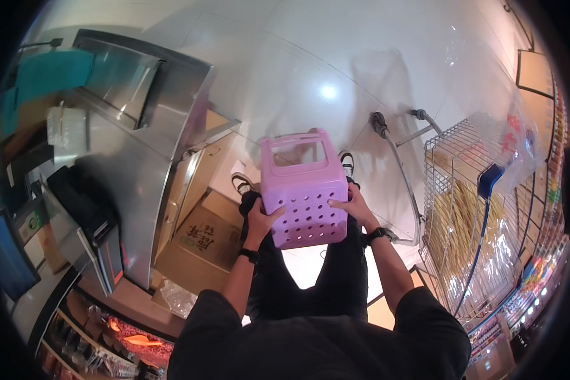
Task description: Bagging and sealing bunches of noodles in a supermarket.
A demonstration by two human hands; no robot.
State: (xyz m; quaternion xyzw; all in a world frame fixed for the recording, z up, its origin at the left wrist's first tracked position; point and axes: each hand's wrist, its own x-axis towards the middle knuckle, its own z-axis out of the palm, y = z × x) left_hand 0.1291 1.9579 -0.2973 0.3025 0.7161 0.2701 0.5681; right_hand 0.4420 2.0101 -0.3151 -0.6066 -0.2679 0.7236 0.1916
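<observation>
Between my two hands is a purple box-shaped plastic piece (307,206), held in front of my thighs. Rows of round holes pierce the face turned toward me, and a big rectangular opening cuts the face beyond it. Whether it is a stool or a basket I cannot tell for sure. My left hand (262,223) grips its left side, thumb lying on the perforated face. Opposite, my right hand (357,208) clasps the right side in the same way. The fingers of both hands are partly hidden behind the sides.
A metal counter (139,142) runs along my left, with a black device (85,206) on it. Cardboard boxes (202,237) lie beneath its edge. At right stands a wire cart (465,215) holding long yellowish sticks and clear plastic. Stocked shelves (538,278) line the far right.
</observation>
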